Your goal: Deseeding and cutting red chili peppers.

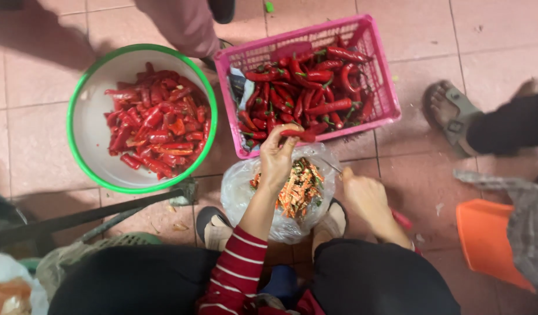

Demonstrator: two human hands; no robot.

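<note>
Much of the person is cut off: only dark trouser knees, a red-and-white striped sleeve and two sandalled feet show at the bottom edge. The left hand (pixel 276 160) is closed around one glossy red chilli (pixel 298 135), pinched between thumb and fingers at the near rim of the pink basket (pixel 381 76). The right hand (pixel 365 195) is curled shut with its back to the camera, so its grip is hard to read; a thin blade seems to stick out from it towards the bag, and a red bit shows behind the wrist, too hidden to name.

The basket is latticed plastic, rectangular, heaped with long smooth chillies that keep their green stalks. Just below it, between the hands, a crinkled clear plastic bag (pixel 239 195) lies open on the floor, holding a pile of green stalks and orange scraps. To the left a round white bowl (pixel 91 125) with a green rim holds shorter red chilli pieces without stalks.

Another person's sandalled foot (pixel 452 114) rests on the pink floor tiles at the right, beside a partly hidden orange plastic thing (pixel 484 236)
</note>
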